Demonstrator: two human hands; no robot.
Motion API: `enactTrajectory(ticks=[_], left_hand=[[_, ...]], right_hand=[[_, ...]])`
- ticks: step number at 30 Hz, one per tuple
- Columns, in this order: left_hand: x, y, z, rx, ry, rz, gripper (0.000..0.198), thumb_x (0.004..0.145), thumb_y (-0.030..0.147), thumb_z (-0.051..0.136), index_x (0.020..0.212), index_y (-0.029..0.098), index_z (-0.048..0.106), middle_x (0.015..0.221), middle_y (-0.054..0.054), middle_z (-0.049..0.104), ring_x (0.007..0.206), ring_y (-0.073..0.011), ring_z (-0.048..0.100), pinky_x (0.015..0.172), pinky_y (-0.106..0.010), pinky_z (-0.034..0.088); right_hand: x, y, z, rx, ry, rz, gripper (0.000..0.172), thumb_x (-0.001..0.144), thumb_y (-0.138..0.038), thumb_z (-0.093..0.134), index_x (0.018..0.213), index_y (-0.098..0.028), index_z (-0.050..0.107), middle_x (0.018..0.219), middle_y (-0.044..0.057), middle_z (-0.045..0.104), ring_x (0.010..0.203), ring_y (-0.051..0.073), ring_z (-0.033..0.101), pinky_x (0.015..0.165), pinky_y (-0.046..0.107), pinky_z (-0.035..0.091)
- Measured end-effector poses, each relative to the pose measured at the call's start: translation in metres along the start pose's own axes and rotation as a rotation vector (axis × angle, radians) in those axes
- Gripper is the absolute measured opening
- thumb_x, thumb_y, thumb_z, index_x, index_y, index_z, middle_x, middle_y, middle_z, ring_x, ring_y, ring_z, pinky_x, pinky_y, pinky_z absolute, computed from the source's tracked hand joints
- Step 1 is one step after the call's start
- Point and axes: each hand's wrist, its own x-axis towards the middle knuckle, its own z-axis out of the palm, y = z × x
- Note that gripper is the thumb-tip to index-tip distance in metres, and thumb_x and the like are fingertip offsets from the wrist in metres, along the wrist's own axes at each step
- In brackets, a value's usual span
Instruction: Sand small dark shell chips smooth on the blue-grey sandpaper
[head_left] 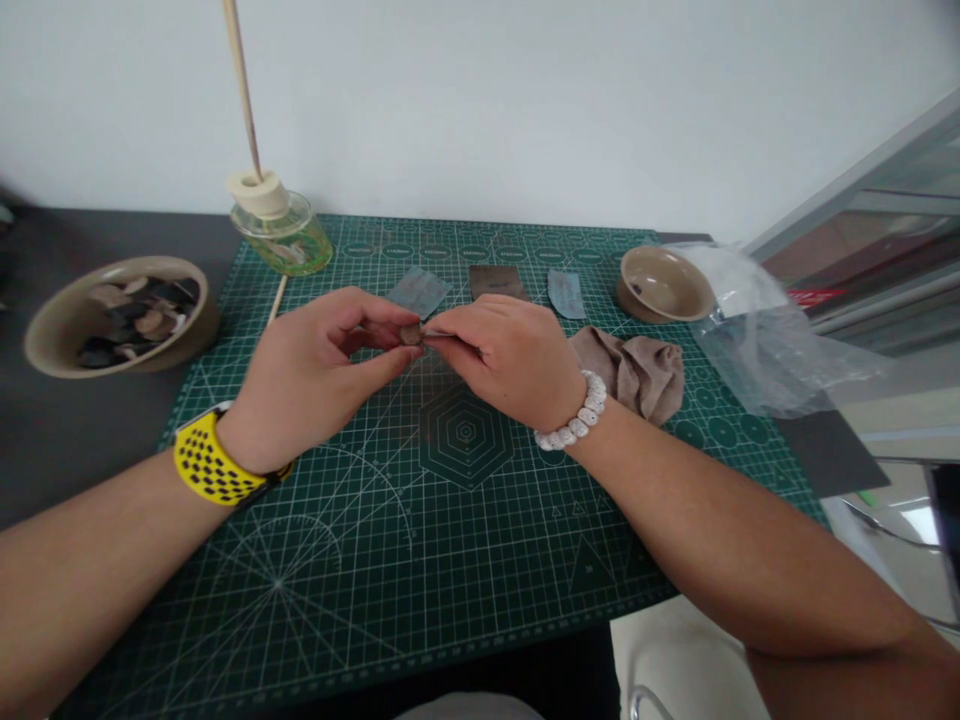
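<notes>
Above the middle of the green cutting mat (375, 590), my left hand (315, 370) pinches a small brown chunk (410, 334) between thumb and fingertips. Whether it is wood or stone I cannot tell. My right hand (502, 350) is closed on a thin flat piece (433, 333) that looks like folded sandpaper, mostly hidden by the fingers. Its edge meets the chunk's right side. Behind my hands lie a grey-blue sandpaper sheet (420, 290), a brown sheet (496, 281) and another grey-blue sheet (566, 294).
A tan bowl (45, 335) of black and brown chunks stands at left. A reed diffuser bottle (289, 240) is at the mat's back left. To the right are a crumpled brown cloth (637, 370), a second tan bowl (664, 285) and a clear plastic bag (772, 340).
</notes>
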Motion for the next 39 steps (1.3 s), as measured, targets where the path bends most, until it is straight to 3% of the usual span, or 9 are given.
enactTrajectory(ticks=[5,13,21,27,39], left_hand=[[-0.001,0.001,0.001,-0.03,0.009,-0.015,0.017,0.087,0.039,0.085,0.103,0.032,0.083,0.101,-0.002,0.084,0.092,-0.0254,0.082,0.088,-0.04,0.071],[0.0,0.002,0.001,-0.024,-0.006,-0.015,0.017,0.086,0.038,0.085,0.101,0.031,0.083,0.101,-0.001,0.085,0.092,-0.0233,0.081,0.088,-0.036,0.07],[0.004,-0.008,0.001,0.0,-0.007,0.026,0.017,0.086,0.034,0.084,0.102,0.029,0.085,0.098,-0.001,0.084,0.088,-0.0226,0.081,0.085,-0.036,0.068],[0.003,-0.006,0.001,-0.044,0.032,0.033,0.017,0.087,0.032,0.086,0.102,0.027,0.085,0.095,-0.002,0.084,0.086,-0.0213,0.08,0.084,-0.035,0.069],[0.004,-0.005,0.002,-0.065,-0.006,0.045,0.015,0.086,0.034,0.086,0.099,0.026,0.084,0.097,-0.003,0.085,0.086,-0.0209,0.079,0.083,-0.037,0.067]], right_hand=[[0.001,0.0,-0.001,-0.013,-0.037,0.08,0.027,0.114,-0.026,0.06,0.118,-0.021,0.087,0.109,0.008,0.088,0.1,0.023,0.074,0.087,0.034,0.046],[0.002,0.0,0.001,-0.022,-0.066,0.037,0.026,0.113,-0.023,0.062,0.117,-0.019,0.087,0.108,0.009,0.088,0.101,0.024,0.074,0.087,0.034,0.046],[0.001,0.003,0.002,-0.007,-0.01,0.003,0.025,0.113,-0.025,0.064,0.116,-0.019,0.088,0.107,0.008,0.089,0.101,0.024,0.076,0.088,0.035,0.048],[0.001,0.002,0.002,-0.033,0.011,0.064,0.026,0.115,-0.028,0.064,0.114,-0.018,0.088,0.107,0.009,0.088,0.1,0.025,0.076,0.086,0.036,0.048],[-0.001,0.005,0.007,0.103,0.042,-0.001,0.018,0.11,-0.016,0.064,0.121,-0.018,0.077,0.108,0.006,0.086,0.102,0.023,0.077,0.088,0.033,0.051]])
